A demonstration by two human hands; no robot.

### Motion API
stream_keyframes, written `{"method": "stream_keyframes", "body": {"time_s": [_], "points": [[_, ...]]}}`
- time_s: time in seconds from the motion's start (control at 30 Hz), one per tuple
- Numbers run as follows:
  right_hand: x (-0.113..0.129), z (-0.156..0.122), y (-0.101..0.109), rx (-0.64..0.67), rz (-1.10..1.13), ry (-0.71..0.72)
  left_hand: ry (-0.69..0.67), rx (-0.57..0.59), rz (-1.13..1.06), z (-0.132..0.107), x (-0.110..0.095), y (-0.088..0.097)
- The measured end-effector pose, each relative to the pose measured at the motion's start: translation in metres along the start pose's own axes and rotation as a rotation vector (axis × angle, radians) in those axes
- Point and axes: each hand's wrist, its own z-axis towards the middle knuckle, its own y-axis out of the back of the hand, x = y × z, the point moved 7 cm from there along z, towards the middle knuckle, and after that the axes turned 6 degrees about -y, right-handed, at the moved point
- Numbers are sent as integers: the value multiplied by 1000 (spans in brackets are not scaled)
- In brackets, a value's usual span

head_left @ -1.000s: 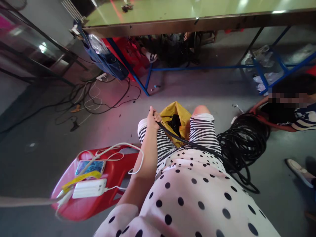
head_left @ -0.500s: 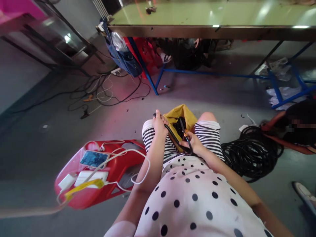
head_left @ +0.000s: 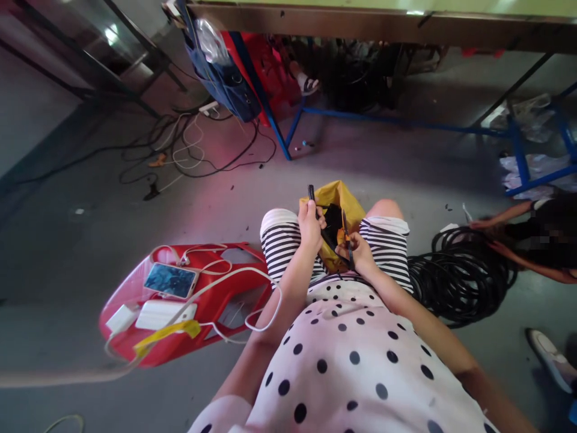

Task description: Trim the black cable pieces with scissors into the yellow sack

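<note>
My left hand (head_left: 311, 224) is closed around a black tube (head_left: 311, 192), whose ribbed upper end sticks out above the thumb. The tube's lower part slants down toward my right hand. My right hand (head_left: 359, 251) is closed on a pair of scissors (head_left: 346, 231) with dark blades and orange near the pivot; the blades point up and away from me. Between my knees stands an open yellow bag (head_left: 346, 195) with dark pieces inside, too shadowed to make out. Both hands are over its near side.
To the left, a red plastic stool (head_left: 180, 353) carries a phone (head_left: 171, 280), a white power bank (head_left: 166, 315) and cables. A large black coil of tubing (head_left: 469, 276) lies to the right, with another person's arms (head_left: 509, 216) at it. Ahead is a blue-legged table (head_left: 360, 19).
My left hand has shifted right and turned the tube more upright, its end now showing above the thumb. The scissors have moved slightly right. The view has tilted down a little.
</note>
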Motion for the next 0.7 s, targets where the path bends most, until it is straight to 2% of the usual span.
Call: {"method": "stream_keyframes", "body": {"time_s": [0.1,0.2,0.27,0.37,0.47,0.6,0.7], "points": [[-5,9,12,14,22,-59,105,156,115,-8,4,5],[-1,20,26,-22,-58,-36,157,200,173,-11,7,20],[-2,24,26,-3,-66,-49,151,219,188,-10,10,26],[-10,23,19,61,-26,-98,110,221,208,-8,13,33],[-19,18,12,121,-51,-115,27,239,316,-5,15,38],[-24,18,13,150,-157,-134,-75,343,561,-4,19,39],[-20,19,15,151,-188,-125,-166,418,662,-5,18,36]]}}
